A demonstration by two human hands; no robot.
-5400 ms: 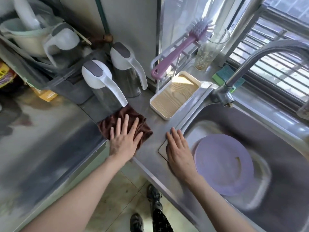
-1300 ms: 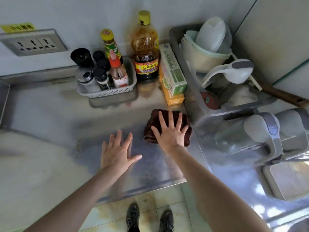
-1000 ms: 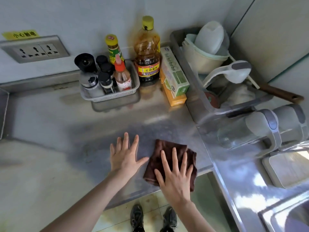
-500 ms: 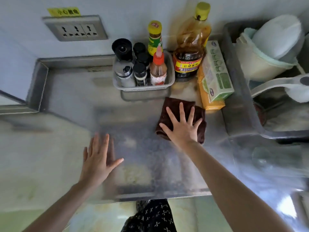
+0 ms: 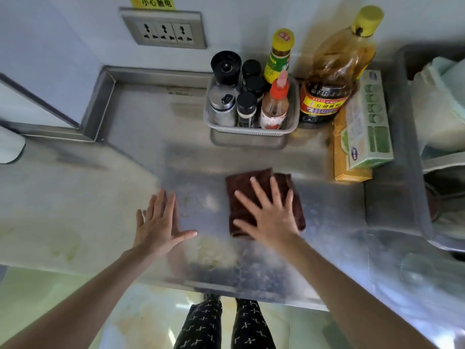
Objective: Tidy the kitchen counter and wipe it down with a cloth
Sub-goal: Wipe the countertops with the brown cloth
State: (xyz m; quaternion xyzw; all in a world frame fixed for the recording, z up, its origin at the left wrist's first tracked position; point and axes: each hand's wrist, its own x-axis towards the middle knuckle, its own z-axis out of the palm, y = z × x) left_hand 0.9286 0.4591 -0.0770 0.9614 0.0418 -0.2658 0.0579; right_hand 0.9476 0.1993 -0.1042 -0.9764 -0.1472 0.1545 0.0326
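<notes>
The shiny metal counter [image 5: 125, 197] fills the middle of the frame, the right hand [image 5: 271, 217] lies flat with fingers spread on the brown cloth [image 5: 241, 195] at center, and the left hand [image 5: 158, 222] rests flat and spread, lower left of it.

Pretty plain kitchen corner. The wall [image 5: 63, 41] was pale bluish-white, with a grey triple socket plate [image 5: 163, 29] set into it and a yellow warning sticker [image 5: 152, 1] right above that socket. Below the socket ran a raised steel backsplash lip [image 5: 151, 76], stepping forward to the socket's lower left. The floor [image 5: 141, 321], far below the socket, was glossy yellowish-green tile catching soft daylight.
</notes>
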